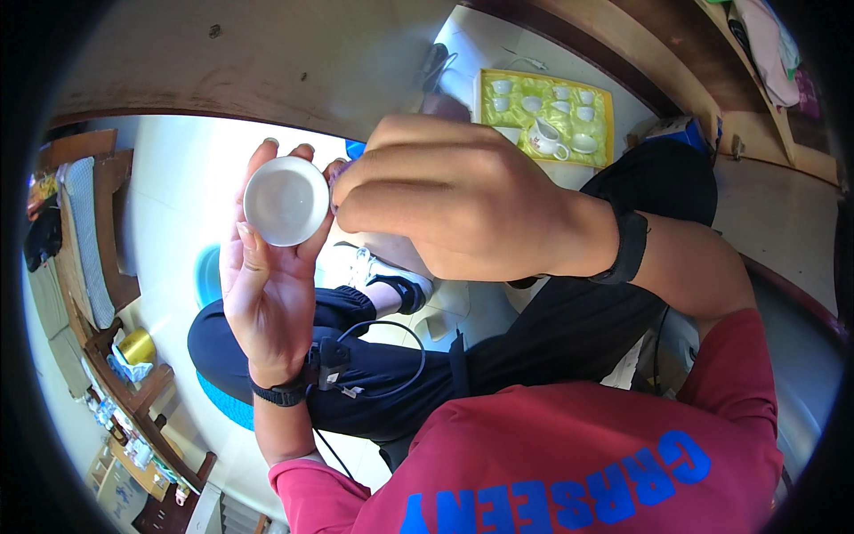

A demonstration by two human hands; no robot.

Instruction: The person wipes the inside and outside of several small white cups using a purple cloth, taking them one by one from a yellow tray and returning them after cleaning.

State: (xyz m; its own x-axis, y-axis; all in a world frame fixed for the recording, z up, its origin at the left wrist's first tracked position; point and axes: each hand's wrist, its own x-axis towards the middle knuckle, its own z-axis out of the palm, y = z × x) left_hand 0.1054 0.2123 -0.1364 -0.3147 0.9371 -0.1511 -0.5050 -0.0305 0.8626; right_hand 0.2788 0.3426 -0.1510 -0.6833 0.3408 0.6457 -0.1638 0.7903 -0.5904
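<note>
A small white porcelain cup (287,201) is held by my left hand (273,294), with the thumb on the near side and the fingers behind it. Its mouth faces up toward me, and the inside looks bare. My right hand (460,193) is bent into a loose fist, back toward me, right at the cup's right edge. A bit of purple material (337,175), seemingly cloth, shows at its fingertips; the rest is hidden behind the hand.
On the floor at upper right, a yellow satin-lined box (608,127) holds several small white cups and a white pitcher (547,139). A brown wooden panel (220,60) overhangs the top left. A light-blue basin (208,274) stands beyond my left knee; a cable (417,334) loops from my left wrist.
</note>
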